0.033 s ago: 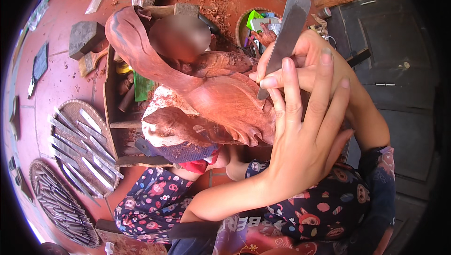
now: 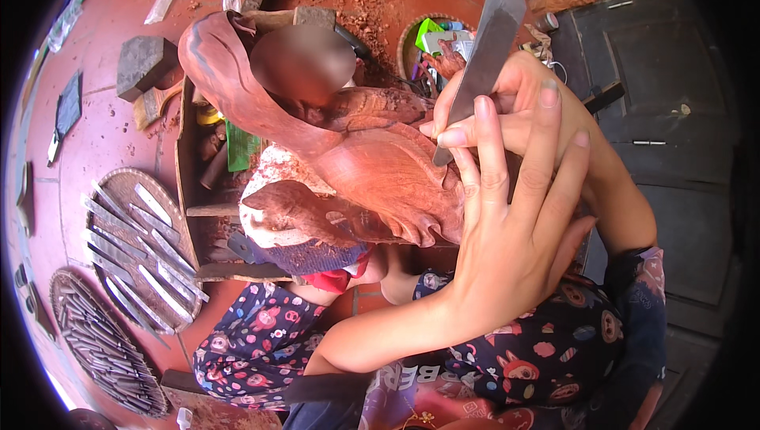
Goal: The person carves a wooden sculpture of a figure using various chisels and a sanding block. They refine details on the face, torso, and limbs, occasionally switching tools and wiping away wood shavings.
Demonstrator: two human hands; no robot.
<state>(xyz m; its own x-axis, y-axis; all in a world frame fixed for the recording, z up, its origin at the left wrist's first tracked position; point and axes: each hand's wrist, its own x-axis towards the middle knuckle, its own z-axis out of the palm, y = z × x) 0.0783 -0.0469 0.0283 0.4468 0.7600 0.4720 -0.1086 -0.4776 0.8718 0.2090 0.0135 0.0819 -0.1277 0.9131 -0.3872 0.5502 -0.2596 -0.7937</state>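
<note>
Wood carving (image 2: 378,167) seems mid-scraping near its right edge, right hand (image 2: 514,85) pinching a blade (image 2: 484,54), left hand (image 2: 511,224) fingers-spread and empty, next calling for steady pressure.

Reddish tiles make up the floor (image 2: 95,133), which carries a low wooden box (image 2: 187,153) beneath the carving (image 2: 388,173). To the left lie a grey block (image 2: 145,64), with a brush (image 2: 150,107) just beside it, and a dark blue packet (image 2: 69,105). Nearer the person, one woven tray (image 2: 123,180) bears spread metal blades (image 2: 162,289); a second tray (image 2: 65,275) holds slim tools (image 2: 103,343), packed close. Wood chips (image 2: 352,4) litter the tiles near the top.
</note>
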